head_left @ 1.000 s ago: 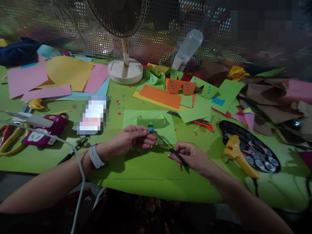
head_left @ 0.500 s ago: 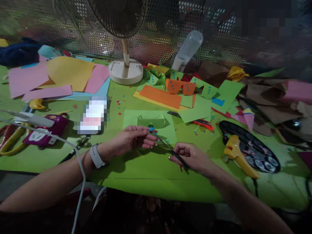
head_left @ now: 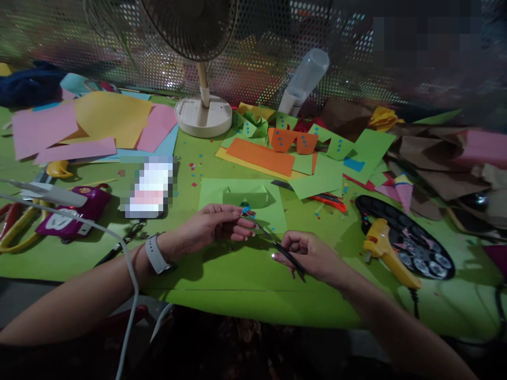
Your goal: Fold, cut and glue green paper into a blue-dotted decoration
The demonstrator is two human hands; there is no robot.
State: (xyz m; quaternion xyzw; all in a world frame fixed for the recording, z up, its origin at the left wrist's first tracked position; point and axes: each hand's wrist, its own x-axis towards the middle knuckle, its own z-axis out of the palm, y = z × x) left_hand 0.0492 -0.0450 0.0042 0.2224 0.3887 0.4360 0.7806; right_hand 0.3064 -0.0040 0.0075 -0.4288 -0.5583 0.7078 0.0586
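Note:
My left hand, with a pale watch strap on the wrist, pinches a small piece of blue paper between thumb and forefinger. The other fingers curl loosely below. My right hand is closed on black-handled scissors, whose thin metal blades point up and left to the blue paper. Whether the blades are apart is too small to tell. Just beyond my hands, a light green sheet lies on the table, bearing a folded green strip that stands up from it.
A fan stands at the back, near a clear bottle. Coloured paper sheets lie at the left, by a phone. An orange paper piece and cut-outs lie behind. A yellow glue gun rests on a black palette.
Very little differs. The scissors and my right hand have shifted slightly to the left; my left hand keeps its pinch on the blue paper.

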